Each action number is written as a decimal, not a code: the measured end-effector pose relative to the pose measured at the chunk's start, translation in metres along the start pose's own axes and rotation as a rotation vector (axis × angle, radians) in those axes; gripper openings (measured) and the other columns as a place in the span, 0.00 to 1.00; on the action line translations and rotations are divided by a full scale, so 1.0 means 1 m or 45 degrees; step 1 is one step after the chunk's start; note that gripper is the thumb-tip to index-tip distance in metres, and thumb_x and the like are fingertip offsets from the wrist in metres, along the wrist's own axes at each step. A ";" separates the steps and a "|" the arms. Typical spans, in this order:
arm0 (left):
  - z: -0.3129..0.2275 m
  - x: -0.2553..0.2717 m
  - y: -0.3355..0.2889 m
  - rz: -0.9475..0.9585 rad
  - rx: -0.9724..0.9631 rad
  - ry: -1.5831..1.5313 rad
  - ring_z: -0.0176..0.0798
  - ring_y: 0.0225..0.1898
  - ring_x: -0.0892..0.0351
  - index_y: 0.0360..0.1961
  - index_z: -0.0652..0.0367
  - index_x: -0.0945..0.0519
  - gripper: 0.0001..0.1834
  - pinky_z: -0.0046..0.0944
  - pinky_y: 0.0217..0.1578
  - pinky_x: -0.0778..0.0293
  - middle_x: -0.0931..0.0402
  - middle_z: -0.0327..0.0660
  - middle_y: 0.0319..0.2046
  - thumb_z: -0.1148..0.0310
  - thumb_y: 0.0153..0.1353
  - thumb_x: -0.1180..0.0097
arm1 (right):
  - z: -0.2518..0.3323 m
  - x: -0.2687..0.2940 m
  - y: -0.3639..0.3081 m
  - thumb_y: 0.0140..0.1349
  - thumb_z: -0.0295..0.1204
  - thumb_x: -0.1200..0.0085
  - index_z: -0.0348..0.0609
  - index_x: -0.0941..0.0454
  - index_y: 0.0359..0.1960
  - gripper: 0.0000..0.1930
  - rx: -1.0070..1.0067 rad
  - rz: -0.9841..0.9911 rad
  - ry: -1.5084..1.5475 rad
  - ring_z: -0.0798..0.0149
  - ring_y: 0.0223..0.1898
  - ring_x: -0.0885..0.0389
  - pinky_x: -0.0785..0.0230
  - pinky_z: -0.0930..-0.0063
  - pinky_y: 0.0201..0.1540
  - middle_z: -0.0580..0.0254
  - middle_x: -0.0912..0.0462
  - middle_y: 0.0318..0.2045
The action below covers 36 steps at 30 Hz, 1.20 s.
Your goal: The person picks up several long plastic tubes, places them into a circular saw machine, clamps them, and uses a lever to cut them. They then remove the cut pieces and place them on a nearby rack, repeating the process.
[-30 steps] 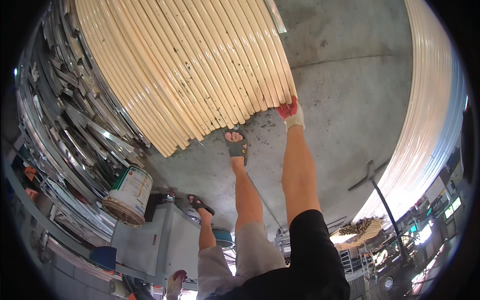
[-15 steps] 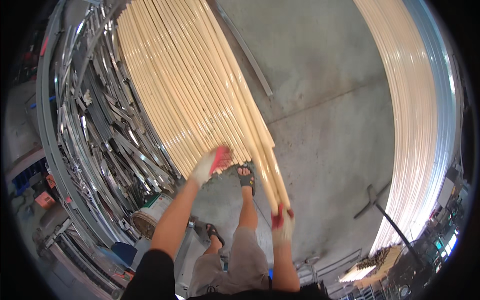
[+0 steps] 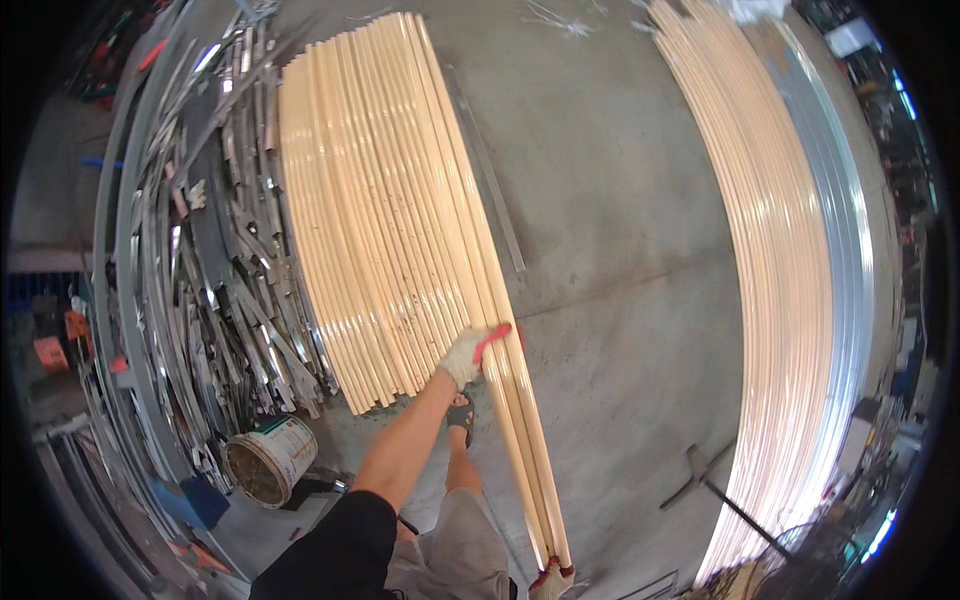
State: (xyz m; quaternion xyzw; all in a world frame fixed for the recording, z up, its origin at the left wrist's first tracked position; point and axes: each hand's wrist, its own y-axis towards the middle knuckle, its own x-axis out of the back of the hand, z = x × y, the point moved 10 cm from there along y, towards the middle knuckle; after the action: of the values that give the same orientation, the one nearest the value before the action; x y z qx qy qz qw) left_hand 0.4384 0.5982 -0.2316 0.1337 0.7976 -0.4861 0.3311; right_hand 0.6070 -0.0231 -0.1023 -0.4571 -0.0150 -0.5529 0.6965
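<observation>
Glossy, slim cream tubes (image 3: pixel 514 440)! My left fingers (image 3: pixel 497 336) wrap them, right fingers (image 3: pixel 548 572) clutch their six-o'clock ends; floor (image 3: pixel 620 200) opens wide at two o'clock.

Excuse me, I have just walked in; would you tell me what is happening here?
Someone is handling some long cream tubes: the left hand grips them partway along, and the right hand holds their near ends. Those ends jut past the pile alongside. A similar stack lies off to the right.
</observation>
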 end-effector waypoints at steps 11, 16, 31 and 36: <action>-0.210 -0.145 -0.418 -0.239 -1.122 0.329 0.28 0.38 0.18 0.51 0.63 0.16 0.19 0.31 0.39 0.20 0.15 0.37 0.40 0.66 0.61 0.28 | 0.136 -0.138 0.084 0.56 0.31 0.27 0.31 0.27 0.62 0.34 0.451 0.575 -1.224 0.51 0.55 0.18 0.22 0.60 0.55 0.46 0.19 0.55; -0.197 -0.113 -0.606 -0.812 -1.201 0.519 0.25 0.25 0.23 0.46 0.59 0.13 0.19 0.31 0.26 0.25 0.18 0.32 0.26 0.58 0.59 0.29 | 0.460 -0.282 -0.422 0.53 0.29 0.26 0.31 0.52 0.77 0.55 1.221 1.737 -0.254 0.47 0.77 0.44 0.48 0.57 0.76 0.39 0.44 0.76; 0.213 -0.015 -0.970 -1.525 -1.675 0.000 0.32 0.35 0.19 0.45 0.58 0.16 0.20 0.39 0.40 0.22 0.16 0.39 0.32 0.61 0.53 0.28 | 0.078 0.074 -0.916 0.47 0.21 0.27 0.34 0.26 0.51 0.28 1.643 3.210 -0.675 0.70 0.35 0.19 0.23 0.75 0.38 0.62 0.19 0.38; 0.298 -0.029 -1.023 -1.479 -1.773 -0.226 0.29 0.32 0.21 0.42 0.58 0.17 0.17 0.37 0.37 0.22 0.18 0.36 0.30 0.59 0.58 0.29 | 0.022 0.202 -0.919 0.47 0.22 0.28 0.34 0.27 0.55 0.31 1.845 3.341 -0.616 0.68 0.39 0.17 0.22 0.74 0.45 0.60 0.17 0.38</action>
State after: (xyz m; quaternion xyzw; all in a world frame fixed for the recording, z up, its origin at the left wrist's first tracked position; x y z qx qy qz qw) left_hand 0.0311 -0.1586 0.3988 -0.5573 0.8242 0.0066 0.1002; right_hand -0.0241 -0.1347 0.5866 0.2069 0.0193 0.6520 0.7292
